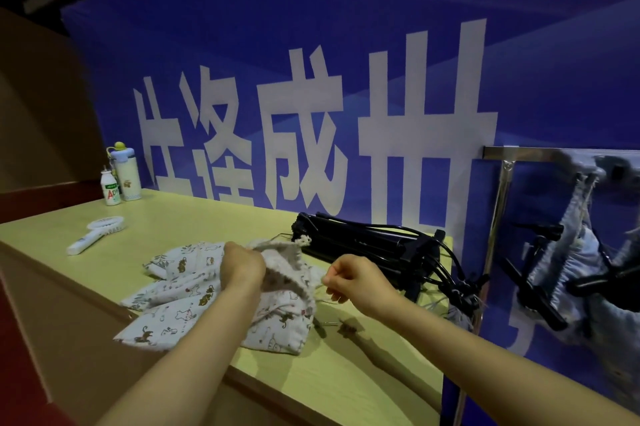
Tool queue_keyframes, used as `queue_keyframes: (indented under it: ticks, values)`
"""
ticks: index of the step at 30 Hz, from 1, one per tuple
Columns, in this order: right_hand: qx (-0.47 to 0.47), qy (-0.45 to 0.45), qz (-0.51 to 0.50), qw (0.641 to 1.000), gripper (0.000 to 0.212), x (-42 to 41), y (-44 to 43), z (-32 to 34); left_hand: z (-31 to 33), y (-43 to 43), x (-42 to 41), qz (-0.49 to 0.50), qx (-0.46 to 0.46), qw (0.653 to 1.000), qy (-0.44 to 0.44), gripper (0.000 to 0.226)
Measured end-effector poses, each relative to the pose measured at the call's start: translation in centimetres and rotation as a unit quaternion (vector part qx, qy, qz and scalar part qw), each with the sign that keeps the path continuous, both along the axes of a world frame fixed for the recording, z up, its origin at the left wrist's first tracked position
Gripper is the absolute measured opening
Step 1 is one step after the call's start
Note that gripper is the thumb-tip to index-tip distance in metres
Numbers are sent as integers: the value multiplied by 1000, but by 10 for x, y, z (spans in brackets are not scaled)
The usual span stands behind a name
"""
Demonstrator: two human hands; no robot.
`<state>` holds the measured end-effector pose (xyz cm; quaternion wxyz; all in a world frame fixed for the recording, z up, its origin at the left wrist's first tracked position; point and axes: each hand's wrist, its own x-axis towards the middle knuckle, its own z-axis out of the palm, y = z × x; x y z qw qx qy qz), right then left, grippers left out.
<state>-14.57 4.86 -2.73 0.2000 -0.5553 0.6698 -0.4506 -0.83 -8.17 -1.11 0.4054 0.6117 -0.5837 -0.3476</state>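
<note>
A white garment with small animal prints (180,304) lies crumpled on the pale green table (194,217). My left hand (242,264) grips a raised fold of it near the collar, where a thin wire hanger hook pokes out. My right hand (356,278) is just to the right, its fingers curled and pinching the garment's edge. A pile of black clothes hangers (374,245) lies on the table behind both hands.
A white handheld fan (95,233) lies at the left. A white bottle (127,171) and a small drink bottle (111,188) stand at the far left corner. A metal rack (498,217) with hung pale blue clothing (568,252) stands at the right. A blue banner backs the table.
</note>
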Motion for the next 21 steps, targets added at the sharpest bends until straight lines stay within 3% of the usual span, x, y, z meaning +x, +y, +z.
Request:
queue_keyframes:
  ticks: [3,5,9,13,18,21]
  values:
    - [-23,-22,11,999,14,14,0,12,15,-14,20,27,65,984,164,37]
    - [-39,-22,24,999,12,27,0,21,27,-17,35,48,75,978,186,36]
    - [-61,27,91,994,7,69,-1,42,62,14,65,66,-72,993,61,32]
    - [-93,107,181,973,7,131,-3,56,94,45,104,78,-175,982,12,29]
    - [-123,214,145,958,28,193,-16,68,125,65,166,98,-197,975,13,23]
    - [-93,166,138,972,16,224,-23,65,125,73,198,65,-167,983,29,25]
